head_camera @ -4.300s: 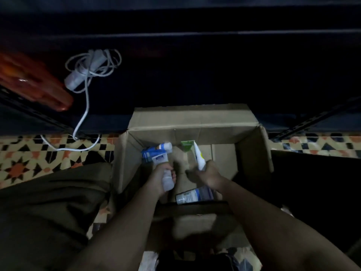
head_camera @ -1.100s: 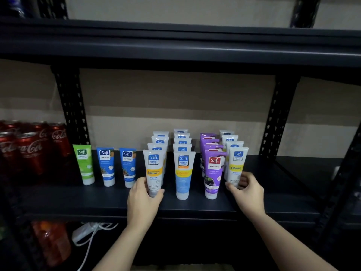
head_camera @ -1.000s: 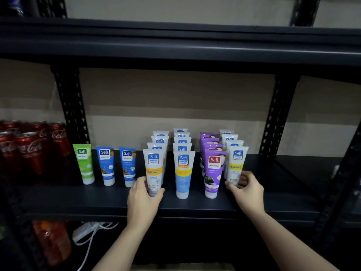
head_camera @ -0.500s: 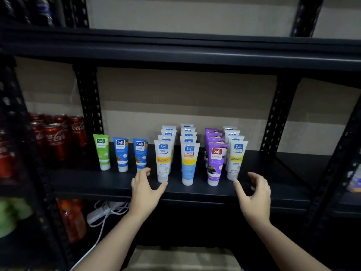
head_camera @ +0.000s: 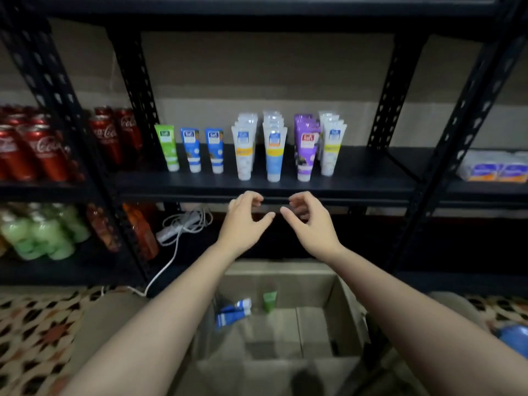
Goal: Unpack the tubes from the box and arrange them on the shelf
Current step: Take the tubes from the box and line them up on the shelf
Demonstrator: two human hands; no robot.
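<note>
Several tubes stand cap-down on the black shelf (head_camera: 357, 178): a green tube (head_camera: 168, 147), two blue tubes (head_camera: 192, 148), and rows of white tubes (head_camera: 243, 151), light-blue tubes (head_camera: 274, 152), purple tubes (head_camera: 306, 150) and white-yellow tubes (head_camera: 331, 147). My left hand (head_camera: 243, 221) and my right hand (head_camera: 310, 221) hover just below the shelf's front edge, fingers curled and apart, holding nothing. Below them the open cardboard box (head_camera: 345, 298) holds blue tubes (head_camera: 233, 310) and a green tube (head_camera: 269, 301) lying near its far wall.
Red cola cans (head_camera: 37, 150) fill the shelf bay to the left. Green bottles (head_camera: 43, 235) and orange bottles (head_camera: 143, 232) sit on the lower left shelf beside a white cable (head_camera: 183, 224). Packets (head_camera: 497, 167) lie on the right bay. Black uprights (head_camera: 391, 90) frame the bay. Patterned floor tiles (head_camera: 34, 327) lie at the left.
Both hands let go of the front tubes and drew back and down from the shelf, closing in toward each other. The view tilted down, bringing the box into sight.
</note>
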